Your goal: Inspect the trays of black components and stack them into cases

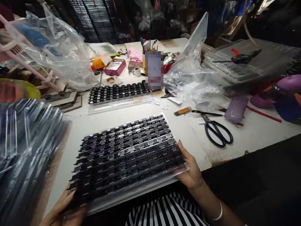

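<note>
Between my two hands is a clear plastic tray (141, 191) filled with rows of small black plastic parts (131, 147). It is tilted over the front of the white table. My right hand (190, 169) grips its right edge, thumb on top and fingers underneath. At the lower left corner my left hand (70, 204) is closed on the tray, partly blurred and partly hidden by the black parts. Behind it on the table lies a second clear tray (113, 106) with similar black parts (119, 91).
A stack of plastic-wrapped trays (28, 150) stands at the left. Scissors (218, 133), an orange-brown strip (182, 111) and a purple case (236, 108) lie to the right. Crumpled clear bags (195, 84), a pink box (115, 67) and a blurred-out upright screen (154, 70) are further back.
</note>
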`<action>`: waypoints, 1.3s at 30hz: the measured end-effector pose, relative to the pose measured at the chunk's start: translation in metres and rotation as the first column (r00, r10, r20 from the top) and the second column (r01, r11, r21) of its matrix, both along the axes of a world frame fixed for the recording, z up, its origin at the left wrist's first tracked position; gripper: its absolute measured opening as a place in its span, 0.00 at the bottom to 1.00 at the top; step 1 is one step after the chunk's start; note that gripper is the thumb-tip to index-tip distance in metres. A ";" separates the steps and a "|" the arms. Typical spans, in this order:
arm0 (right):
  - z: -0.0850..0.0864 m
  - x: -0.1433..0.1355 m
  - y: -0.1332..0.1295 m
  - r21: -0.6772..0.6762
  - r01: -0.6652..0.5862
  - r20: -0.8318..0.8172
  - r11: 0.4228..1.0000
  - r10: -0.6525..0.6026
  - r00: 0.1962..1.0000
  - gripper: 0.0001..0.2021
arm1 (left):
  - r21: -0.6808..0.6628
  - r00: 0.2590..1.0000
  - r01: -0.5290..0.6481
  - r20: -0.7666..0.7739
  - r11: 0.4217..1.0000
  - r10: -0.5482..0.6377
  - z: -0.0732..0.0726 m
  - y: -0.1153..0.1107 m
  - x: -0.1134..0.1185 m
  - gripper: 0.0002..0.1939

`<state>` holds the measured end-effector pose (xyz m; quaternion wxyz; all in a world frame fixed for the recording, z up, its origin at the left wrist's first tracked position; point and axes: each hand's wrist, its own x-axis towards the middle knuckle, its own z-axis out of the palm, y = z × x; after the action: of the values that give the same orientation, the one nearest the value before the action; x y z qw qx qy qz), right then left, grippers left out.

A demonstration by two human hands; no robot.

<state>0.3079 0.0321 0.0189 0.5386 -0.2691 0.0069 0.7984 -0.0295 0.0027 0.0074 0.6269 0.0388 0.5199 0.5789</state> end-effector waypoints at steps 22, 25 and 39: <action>-0.002 0.005 -0.005 -0.053 0.077 0.045 0.996 -0.074 0.996 0.14 | 0.122 1.000 -0.013 -0.018 0.992 0.015 0.019 0.006 0.037 0.27; -0.001 0.004 -0.005 -0.061 0.076 0.045 0.995 -0.074 0.996 0.14 | 0.128 1.000 0.001 -0.008 0.992 0.000 0.020 0.005 0.039 0.28; 0.002 0.016 -0.010 -0.111 0.052 0.220 0.992 -0.027 0.975 0.14 | 0.112 0.966 -0.210 0.180 0.971 0.188 0.019 -0.004 0.035 0.22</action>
<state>0.3234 0.0226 0.0214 0.5353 -0.3856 -0.0006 0.7515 0.0052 -0.0013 0.0267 0.6033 -0.0216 0.4276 0.6729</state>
